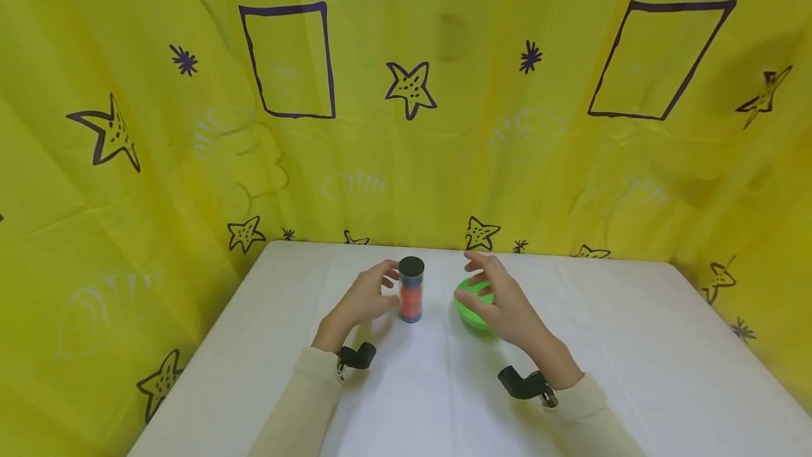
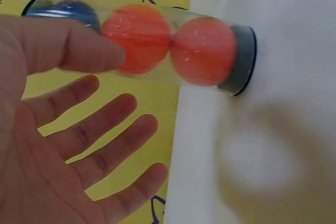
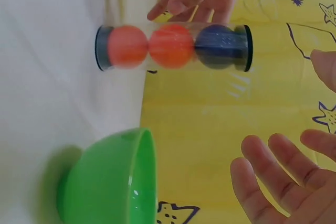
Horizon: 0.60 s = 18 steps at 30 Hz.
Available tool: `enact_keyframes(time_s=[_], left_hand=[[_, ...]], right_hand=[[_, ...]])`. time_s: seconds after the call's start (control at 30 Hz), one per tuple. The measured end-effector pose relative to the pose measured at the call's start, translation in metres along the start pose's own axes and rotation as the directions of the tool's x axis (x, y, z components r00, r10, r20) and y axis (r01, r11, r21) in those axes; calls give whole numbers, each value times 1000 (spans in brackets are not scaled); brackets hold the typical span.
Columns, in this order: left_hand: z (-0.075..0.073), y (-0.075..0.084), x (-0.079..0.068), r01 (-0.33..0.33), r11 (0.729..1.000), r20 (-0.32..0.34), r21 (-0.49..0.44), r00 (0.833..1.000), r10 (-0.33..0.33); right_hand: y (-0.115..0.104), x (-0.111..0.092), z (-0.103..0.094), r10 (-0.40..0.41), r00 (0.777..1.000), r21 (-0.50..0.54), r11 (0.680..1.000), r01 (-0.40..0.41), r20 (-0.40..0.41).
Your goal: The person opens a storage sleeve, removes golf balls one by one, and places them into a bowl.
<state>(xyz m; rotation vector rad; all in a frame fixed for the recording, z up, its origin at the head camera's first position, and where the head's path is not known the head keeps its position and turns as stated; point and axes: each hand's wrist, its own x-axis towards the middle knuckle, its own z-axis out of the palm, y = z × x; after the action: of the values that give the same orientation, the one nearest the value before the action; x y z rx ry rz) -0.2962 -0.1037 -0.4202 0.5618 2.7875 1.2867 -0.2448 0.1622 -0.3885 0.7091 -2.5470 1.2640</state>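
A clear tube [image 1: 411,291] with black end caps stands upright on the white table. Stacked inside are two orange-red balls [image 3: 172,44] and, at the top, a dark blue ball [image 3: 216,45]. My left hand [image 1: 364,296] is just left of the tube, fingers loosely spread; in the left wrist view its thumb [image 2: 94,51] overlaps the tube while the other fingers stay apart from it. To the right sits a green bowl [image 1: 471,319], upright. My right hand [image 1: 505,307] hovers over the bowl's right side with parted fingers [image 3: 252,182] and holds nothing.
The white tablecloth [image 1: 406,386] covers the table, with the tube and bowl near its middle. A yellow curtain [image 1: 444,161] with purple stars and squares hangs behind and along both sides. Each wrist wears a black camera mount [image 1: 523,383].
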Motion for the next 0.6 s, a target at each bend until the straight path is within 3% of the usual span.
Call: enact_keyframes(time_s=[0.3, 0.43, 0.6], left_hand=[[15, -5, 3, 57, 998, 50, -7, 997, -57], [22, -7, 4, 85, 996, 76, 0, 994, -85], [26, -9, 4, 52, 998, 67, 18, 996, -53]], right_hand=[[1, 1, 15, 119, 993, 34, 992, -119, 13], [2, 1, 19, 107, 994, 23, 994, -106, -1], [5, 1, 23, 91, 996, 24, 996, -90, -6]])
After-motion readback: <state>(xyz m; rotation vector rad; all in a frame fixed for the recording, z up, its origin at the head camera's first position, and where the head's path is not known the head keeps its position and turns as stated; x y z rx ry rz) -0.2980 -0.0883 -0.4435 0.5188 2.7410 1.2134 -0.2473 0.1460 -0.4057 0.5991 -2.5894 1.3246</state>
